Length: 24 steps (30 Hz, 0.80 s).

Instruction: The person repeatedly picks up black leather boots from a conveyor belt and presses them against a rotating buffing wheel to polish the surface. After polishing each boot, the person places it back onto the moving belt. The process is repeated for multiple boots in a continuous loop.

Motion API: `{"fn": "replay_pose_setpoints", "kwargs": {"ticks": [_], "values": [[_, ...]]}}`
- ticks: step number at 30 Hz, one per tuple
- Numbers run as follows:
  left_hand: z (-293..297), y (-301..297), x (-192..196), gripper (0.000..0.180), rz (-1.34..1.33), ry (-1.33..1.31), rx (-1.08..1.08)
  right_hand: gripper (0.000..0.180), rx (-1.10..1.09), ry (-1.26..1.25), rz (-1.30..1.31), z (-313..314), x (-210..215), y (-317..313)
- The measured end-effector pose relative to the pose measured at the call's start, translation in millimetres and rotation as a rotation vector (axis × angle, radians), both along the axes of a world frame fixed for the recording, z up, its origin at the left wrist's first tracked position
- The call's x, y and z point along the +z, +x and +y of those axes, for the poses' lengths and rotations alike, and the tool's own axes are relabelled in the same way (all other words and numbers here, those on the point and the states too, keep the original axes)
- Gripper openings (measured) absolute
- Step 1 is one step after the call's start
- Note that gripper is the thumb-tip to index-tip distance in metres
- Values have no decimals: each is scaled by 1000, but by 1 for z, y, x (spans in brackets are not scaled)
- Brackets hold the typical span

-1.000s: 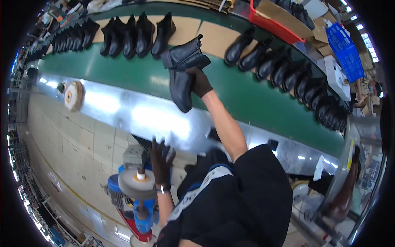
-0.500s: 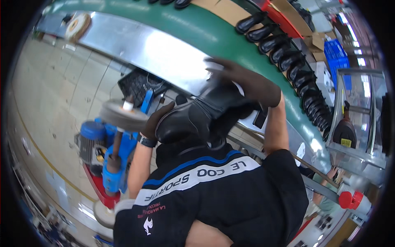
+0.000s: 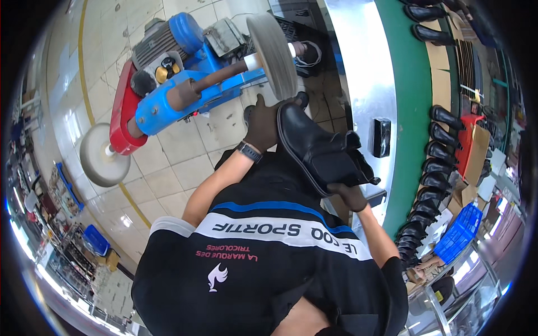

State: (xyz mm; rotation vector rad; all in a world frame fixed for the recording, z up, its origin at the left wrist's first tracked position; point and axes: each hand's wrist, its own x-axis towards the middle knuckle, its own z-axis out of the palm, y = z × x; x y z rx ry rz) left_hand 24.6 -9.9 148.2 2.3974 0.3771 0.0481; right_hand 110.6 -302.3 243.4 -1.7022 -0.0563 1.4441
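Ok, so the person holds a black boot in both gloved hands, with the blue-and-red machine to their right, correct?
Not quite: the head view shows the blue-and-red machine to the person's left. The gloved left hand and right hand do hold the black boot.

The grey wheel point(image 3: 273, 56) bars the way beyond the boot point(image 3: 314, 140); a gap parts left forearm point(image 3: 221, 180) from blue machine point(image 3: 158, 110).

Boot point(image 3: 322, 148), second ago in right hand point(image 3: 348, 196) alone over green counter point(image 3: 412, 84), now between both hands, before person's torso. Left hand point(image 3: 262, 123), earlier free with fingers spread, now at toe. Right hand shifts from shaft to heel. View swings: machine point(image 3: 174, 103) now upper left, counter down right side.
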Motion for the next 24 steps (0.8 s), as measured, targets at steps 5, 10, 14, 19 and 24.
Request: {"fn": "replay_pose_setpoints", "kwargs": {"ticks": [5,10,14,19,24], "values": [[10,29,-19,62,317,120,-147,42,-583,164,338,4,-63,-26],[12,47,-72,75,-208,-2219,816,30,-492,276,114,53,-122,-36],[41,64,-115,83,-70,-2072,910,30,-528,387,197,99,-172,-28],[66,70,-150,81,-297,-1175,387,29,-816,422,765,143,-169,2],[33,55,-122,90,-200,-2096,796,28,-308,366,-84,81,-136,-22]]}}
